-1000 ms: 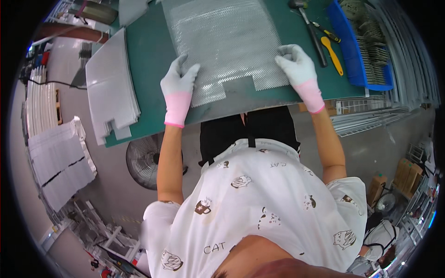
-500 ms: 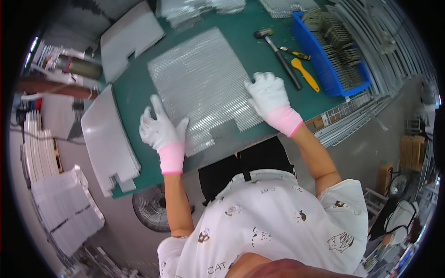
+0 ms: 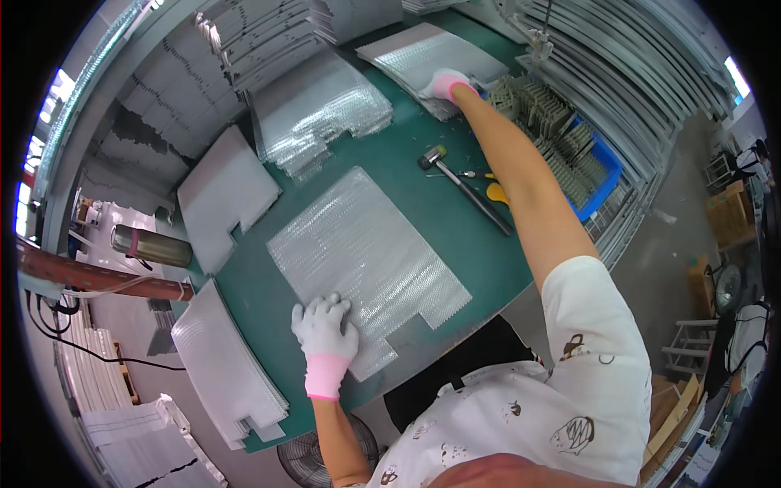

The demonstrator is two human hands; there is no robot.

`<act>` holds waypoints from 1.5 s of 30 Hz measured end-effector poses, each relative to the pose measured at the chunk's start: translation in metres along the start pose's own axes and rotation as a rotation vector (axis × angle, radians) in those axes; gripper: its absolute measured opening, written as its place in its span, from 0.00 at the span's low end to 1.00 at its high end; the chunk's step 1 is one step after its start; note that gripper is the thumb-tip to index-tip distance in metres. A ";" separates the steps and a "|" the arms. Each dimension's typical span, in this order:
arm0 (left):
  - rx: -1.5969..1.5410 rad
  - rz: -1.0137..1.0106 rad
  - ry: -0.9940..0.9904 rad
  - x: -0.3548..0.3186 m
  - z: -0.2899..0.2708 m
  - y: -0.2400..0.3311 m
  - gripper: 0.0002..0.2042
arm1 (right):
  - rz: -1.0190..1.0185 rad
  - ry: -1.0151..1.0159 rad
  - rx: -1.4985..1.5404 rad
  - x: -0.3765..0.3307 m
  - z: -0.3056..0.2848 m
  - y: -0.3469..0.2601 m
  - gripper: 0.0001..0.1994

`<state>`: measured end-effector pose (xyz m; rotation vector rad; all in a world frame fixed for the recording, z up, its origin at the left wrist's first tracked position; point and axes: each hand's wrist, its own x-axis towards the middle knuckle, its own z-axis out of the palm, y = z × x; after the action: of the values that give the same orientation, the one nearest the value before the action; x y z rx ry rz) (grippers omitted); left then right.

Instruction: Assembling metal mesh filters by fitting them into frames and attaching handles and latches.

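A silvery mesh sheet [image 3: 370, 260] with a notched near edge lies flat on the green tabletop before me. My left hand [image 3: 325, 329], in a white glove with a pink cuff, rests on its left edge, fingers loosely spread and slightly bent, grasping nothing. My right arm stretches far to the back right. There my right hand [image 3: 444, 84], gloved the same way, touches the near edge of a stack of similar sheets [image 3: 431, 53]. Its fingers are mostly hidden, so whether they grip a sheet does not show.
A mallet [image 3: 468, 191] and a yellow-handled tool [image 3: 496, 193] lie right of the sheet. Beyond them stands a blue bin [image 3: 602, 179] of grey parts. More sheet stacks [image 3: 321, 106] [image 3: 228, 195] [image 3: 220, 358] line the back and left. A metal flask [image 3: 152, 246] stands left.
My right hand has left the mesh sheet's right edge and reached far to the back right stack. My left hand stays by the sheet's left edge. The view has swung toward the back.
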<state>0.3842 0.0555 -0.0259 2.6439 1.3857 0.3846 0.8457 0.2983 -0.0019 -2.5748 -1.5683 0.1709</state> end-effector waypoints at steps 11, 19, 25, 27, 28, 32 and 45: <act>0.035 0.002 0.038 0.007 -0.010 0.002 0.13 | 0.062 0.371 0.403 0.010 -0.097 -0.011 0.35; 0.015 0.108 0.281 0.014 0.002 -0.009 0.09 | -0.231 0.781 1.049 -0.098 -0.076 -0.056 0.39; -0.701 -0.040 0.780 0.017 -0.043 0.064 0.21 | -0.583 0.729 1.150 -0.315 -0.007 -0.103 0.36; -1.293 -0.221 0.701 0.021 -0.067 0.095 0.22 | -0.638 0.775 1.028 -0.366 0.021 -0.111 0.41; -1.421 -0.346 0.641 0.016 -0.077 0.101 0.23 | -0.678 0.691 0.878 -0.388 0.030 -0.113 0.44; -1.417 -0.465 0.732 -0.015 -0.053 0.058 0.19 | -0.744 0.577 0.697 -0.402 0.021 -0.079 0.38; -0.759 -0.676 0.375 -0.048 -0.004 0.020 0.30 | -0.347 -0.051 0.950 -0.346 0.040 -0.020 0.20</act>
<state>0.3722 0.0047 -0.0251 1.4542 1.6760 1.0722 0.6640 0.0016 -0.0272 -1.5643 -1.4189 0.7360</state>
